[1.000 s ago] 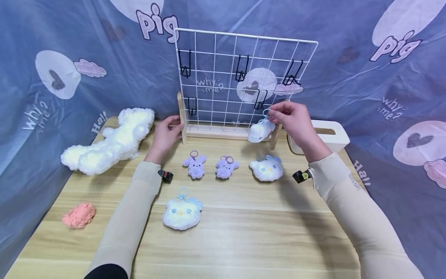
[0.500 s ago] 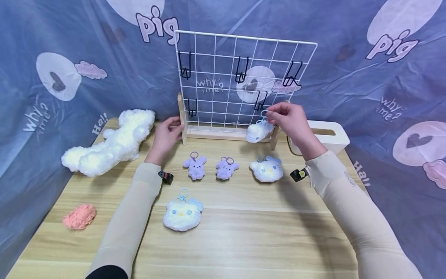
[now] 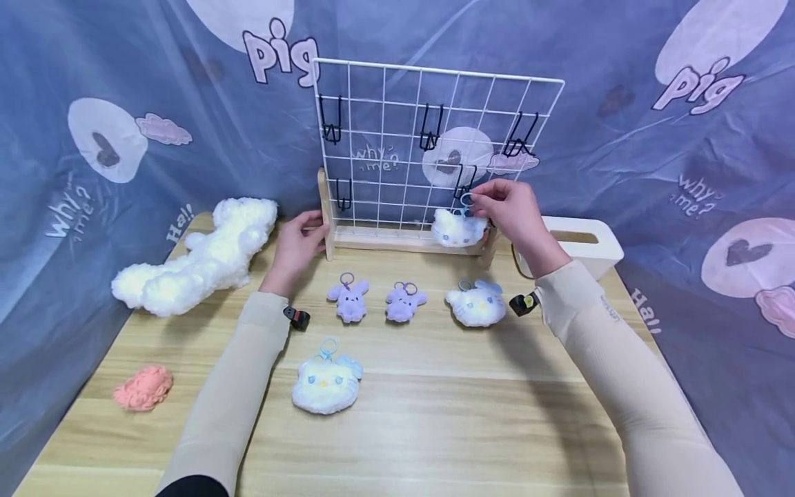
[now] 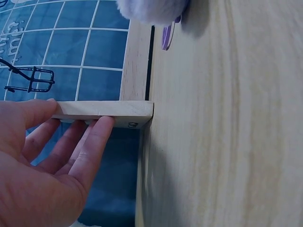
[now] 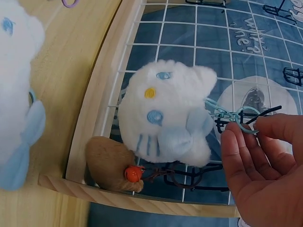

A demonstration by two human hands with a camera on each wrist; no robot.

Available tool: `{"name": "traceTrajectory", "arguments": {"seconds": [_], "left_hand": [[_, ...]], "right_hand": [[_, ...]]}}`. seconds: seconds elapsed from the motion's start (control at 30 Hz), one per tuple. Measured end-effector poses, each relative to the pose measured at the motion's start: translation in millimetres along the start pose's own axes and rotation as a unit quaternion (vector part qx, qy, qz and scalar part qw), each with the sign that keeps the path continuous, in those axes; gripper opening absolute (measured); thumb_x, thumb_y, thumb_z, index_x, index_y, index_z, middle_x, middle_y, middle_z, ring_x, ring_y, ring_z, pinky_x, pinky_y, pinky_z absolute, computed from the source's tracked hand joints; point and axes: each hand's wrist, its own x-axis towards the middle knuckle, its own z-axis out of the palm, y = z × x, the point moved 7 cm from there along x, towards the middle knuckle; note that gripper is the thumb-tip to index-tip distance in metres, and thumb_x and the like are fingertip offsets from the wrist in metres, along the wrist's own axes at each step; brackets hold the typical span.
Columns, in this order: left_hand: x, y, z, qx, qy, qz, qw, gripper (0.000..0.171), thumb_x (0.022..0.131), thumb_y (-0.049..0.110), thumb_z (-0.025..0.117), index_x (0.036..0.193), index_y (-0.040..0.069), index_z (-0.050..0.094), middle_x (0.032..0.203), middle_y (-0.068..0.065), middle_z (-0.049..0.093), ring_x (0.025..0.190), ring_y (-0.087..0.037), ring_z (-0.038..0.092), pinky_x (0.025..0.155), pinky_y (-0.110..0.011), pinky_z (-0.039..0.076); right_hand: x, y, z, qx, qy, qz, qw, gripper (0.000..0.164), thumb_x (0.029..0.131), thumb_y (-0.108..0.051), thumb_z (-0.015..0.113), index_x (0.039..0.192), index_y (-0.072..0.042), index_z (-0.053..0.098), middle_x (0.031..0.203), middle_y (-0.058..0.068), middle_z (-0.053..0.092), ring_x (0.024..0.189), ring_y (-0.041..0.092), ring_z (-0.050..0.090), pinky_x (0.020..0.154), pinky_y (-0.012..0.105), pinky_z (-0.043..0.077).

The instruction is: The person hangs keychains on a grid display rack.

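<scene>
My right hand (image 3: 511, 210) pinches the light-blue ring (image 5: 246, 124) of a white plush cat-head keychain (image 5: 163, 111) with blue eyes and a blue bow. The plush hangs in front of the white wire grid (image 3: 379, 181), its ring close to a black hook (image 3: 464, 181). My left hand (image 3: 301, 243) grips the grid's wooden side post (image 4: 102, 109), thumb on one face and fingers on the other. Beside the held plush, low on the grid, a brown plush (image 5: 108, 163) with an orange ball shows in the right wrist view.
Two purple plush keychains (image 3: 350, 302) and two more white cat-head plushes (image 3: 326, 388) lie on the wooden table (image 3: 435, 428). A fluffy white toy (image 3: 201, 259) and a coral bundle (image 3: 144, 388) lie at left. A white box (image 3: 584, 241) with a slot stands at right.
My right hand has shifted slightly left, and the hanging cat plush has turned its face toward the head camera. My left hand stays on the post.
</scene>
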Motion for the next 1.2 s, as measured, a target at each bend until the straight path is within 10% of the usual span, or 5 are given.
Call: {"name": "traceTrajectory", "arguments": {"seconds": [0.33,1.2], "left_hand": [[0.0,0.9,-0.5,0.0,0.001,-0.002,1.0,0.051,0.112,0.015,0.069,0.16,0.002,0.057,0.153,-0.026,0.066,0.129,-0.04,0.069,0.106,-0.048,0.071],[-2.8,-0.4,0.7,0.013,0.003,0.002,0.9999,0.05,0.112,0.013,0.068,0.16,0.003,0.057,0.153,-0.025,0.065,0.128,-0.039,0.07,0.105,-0.045,0.072]], "right_hand": [[10,0,0,-0.016,0.018,-0.001,1.0,0.022,0.111,-0.015,0.071,0.122,0.003,0.077,0.087,-0.013,0.074,0.078,0.0,0.076,0.077,0.013,0.068],[15,-4,6,-0.081,0.055,0.011,0.995,0.023,0.11,-0.019,0.071,0.121,-0.001,0.08,0.105,0.007,0.083,0.071,-0.003,0.073,0.068,0.011,0.065]]}}
